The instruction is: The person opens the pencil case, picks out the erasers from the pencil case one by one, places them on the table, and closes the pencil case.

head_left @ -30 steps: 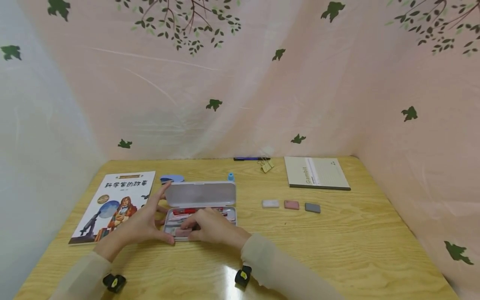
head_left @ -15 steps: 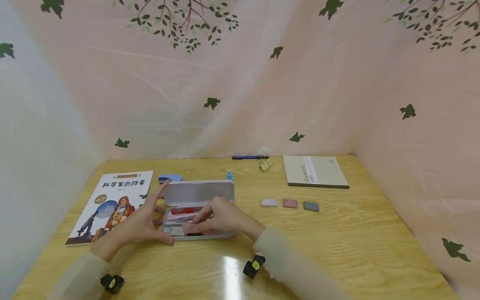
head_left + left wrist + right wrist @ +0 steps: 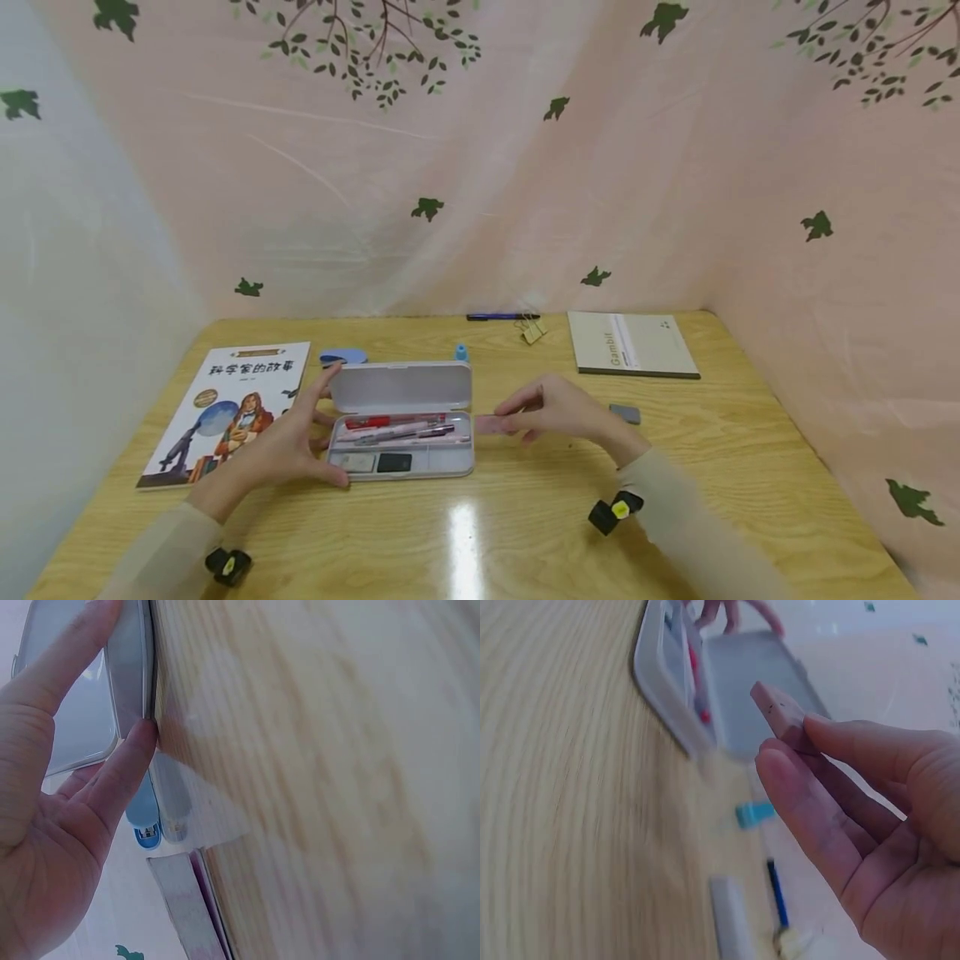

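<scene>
A wooden table (image 3: 675, 467) is carrying everything, with a picture book (image 3: 225, 408) lying at its left and a tan notebook (image 3: 633, 343) lying at the far right. An open grey pencil case (image 3: 401, 433) is sitting between the two hands, its lid (image 3: 401, 387) standing up at the back and pens and two small erasers lying in its tray. The left hand (image 3: 281, 446) is bracing the case's left end, fingers fairly straight and spread, the thumb touching the near corner and a fingertip touching the lid's edge; it is gripping nothing. The right hand (image 3: 566, 408) is hovering just right of the case, thumb and fingers pinching a pink eraser (image 3: 491, 424) that is poking out toward the case, above the table and outside the tray. A grey eraser (image 3: 625, 413) is lying just beyond that hand. A blue pen (image 3: 498, 317) and a binder clip (image 3: 532, 331) are lying at the table's far edge.
</scene>
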`<state>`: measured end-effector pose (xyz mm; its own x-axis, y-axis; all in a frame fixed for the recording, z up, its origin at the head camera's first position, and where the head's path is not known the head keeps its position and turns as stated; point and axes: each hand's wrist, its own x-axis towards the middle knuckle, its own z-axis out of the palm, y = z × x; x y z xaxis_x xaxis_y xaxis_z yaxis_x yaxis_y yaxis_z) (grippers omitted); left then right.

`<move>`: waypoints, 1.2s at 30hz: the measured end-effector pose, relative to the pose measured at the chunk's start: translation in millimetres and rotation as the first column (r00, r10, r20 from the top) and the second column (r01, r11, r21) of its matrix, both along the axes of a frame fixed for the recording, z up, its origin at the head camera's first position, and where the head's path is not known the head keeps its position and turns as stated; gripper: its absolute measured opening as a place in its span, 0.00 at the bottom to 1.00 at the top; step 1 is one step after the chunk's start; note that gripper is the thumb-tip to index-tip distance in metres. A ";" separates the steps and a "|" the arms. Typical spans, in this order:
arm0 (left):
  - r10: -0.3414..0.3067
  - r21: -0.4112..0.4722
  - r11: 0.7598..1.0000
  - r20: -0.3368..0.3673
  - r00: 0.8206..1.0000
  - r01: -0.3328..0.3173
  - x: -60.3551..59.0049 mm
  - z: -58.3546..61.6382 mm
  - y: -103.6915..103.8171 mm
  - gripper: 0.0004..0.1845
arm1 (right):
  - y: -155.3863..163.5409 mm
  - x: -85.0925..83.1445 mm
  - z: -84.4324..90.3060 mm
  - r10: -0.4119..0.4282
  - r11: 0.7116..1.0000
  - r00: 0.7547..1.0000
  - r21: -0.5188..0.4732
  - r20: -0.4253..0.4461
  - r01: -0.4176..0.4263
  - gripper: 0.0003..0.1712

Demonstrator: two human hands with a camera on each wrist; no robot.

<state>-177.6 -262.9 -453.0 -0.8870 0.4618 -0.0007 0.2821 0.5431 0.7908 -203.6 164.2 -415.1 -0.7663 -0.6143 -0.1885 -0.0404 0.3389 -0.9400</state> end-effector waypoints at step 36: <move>-0.001 0.012 1.000 0.001 1.000 0.001 0.6 0.3 0.3 0.77 | 71.7 9.4 -36.0 -0.123 0.983 0.984 0.117 -0.128 0.138 0.15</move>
